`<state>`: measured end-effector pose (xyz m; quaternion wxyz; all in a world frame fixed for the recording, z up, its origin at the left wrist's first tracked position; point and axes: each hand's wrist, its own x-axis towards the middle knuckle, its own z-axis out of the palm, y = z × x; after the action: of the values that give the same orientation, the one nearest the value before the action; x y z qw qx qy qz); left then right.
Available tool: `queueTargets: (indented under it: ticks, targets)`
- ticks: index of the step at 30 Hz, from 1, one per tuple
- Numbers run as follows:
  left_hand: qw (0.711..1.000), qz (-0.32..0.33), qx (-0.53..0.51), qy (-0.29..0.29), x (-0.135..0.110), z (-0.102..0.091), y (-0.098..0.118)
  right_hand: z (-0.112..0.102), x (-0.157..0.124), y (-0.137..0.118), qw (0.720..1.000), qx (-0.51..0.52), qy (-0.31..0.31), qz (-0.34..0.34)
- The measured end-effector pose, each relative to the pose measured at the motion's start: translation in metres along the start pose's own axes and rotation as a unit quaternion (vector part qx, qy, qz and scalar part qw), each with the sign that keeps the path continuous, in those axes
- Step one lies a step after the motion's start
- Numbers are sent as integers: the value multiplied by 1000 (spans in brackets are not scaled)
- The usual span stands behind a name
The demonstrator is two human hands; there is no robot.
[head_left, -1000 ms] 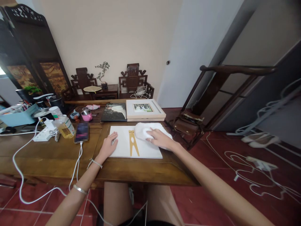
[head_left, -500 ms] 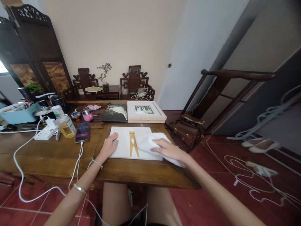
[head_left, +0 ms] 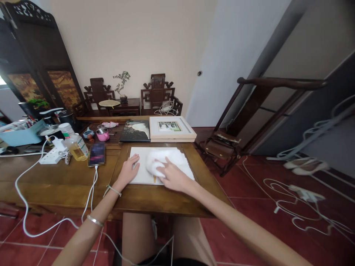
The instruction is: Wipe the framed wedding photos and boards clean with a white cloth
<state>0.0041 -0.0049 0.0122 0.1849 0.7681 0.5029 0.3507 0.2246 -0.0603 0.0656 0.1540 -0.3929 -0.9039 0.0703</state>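
A white board [head_left: 141, 173], lying flat on the wooden table [head_left: 69, 188], carries a tan wooden stand piece that is now mostly covered. My left hand [head_left: 129, 169] rests with its fingers spread on the board's left edge, holding nothing. My right hand [head_left: 171, 175] presses a white cloth [head_left: 163, 159] down onto the middle of the board, fingers on the cloth. Only the lower tip of the tan piece [head_left: 154, 180] shows beneath the cloth.
Behind the board lie a white-framed photo [head_left: 169, 128] and a dark print [head_left: 135, 130]. To the left are a phone [head_left: 97, 154] on a cable, an oil bottle [head_left: 75, 146], a power strip [head_left: 52, 156], a pink cup [head_left: 102, 134] and a blue box [head_left: 20, 135]. A dark wooden rack [head_left: 249, 111] stands right.
My right hand has swept the cloth from the board's right side leftwards to its middle, covering the tan piece. My left hand has stayed on the board's left edge.
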Motion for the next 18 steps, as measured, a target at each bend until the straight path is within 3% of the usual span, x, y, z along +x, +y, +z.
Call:
queueTargets:
  ticks: [4,7,10,14,18]
  targets:
    - [1000,0,-3,2,-1,1,0,-18,-40,-25,998,30,-51,-29]
    - [1000,3,-6,2,-1,2,-2,-24,-45,-22,996,32,-78,-11]
    - [1000,5,-8,3,-1,3,-3,-22,-22,-2,998,9,-62,27]
    - [1000,5,-16,2,-1,2,-4,-15,31,22,992,-58,-43,100]
    - [999,-9,-34,5,-1,-3,2,-3,73,17,990,-80,-28,114]
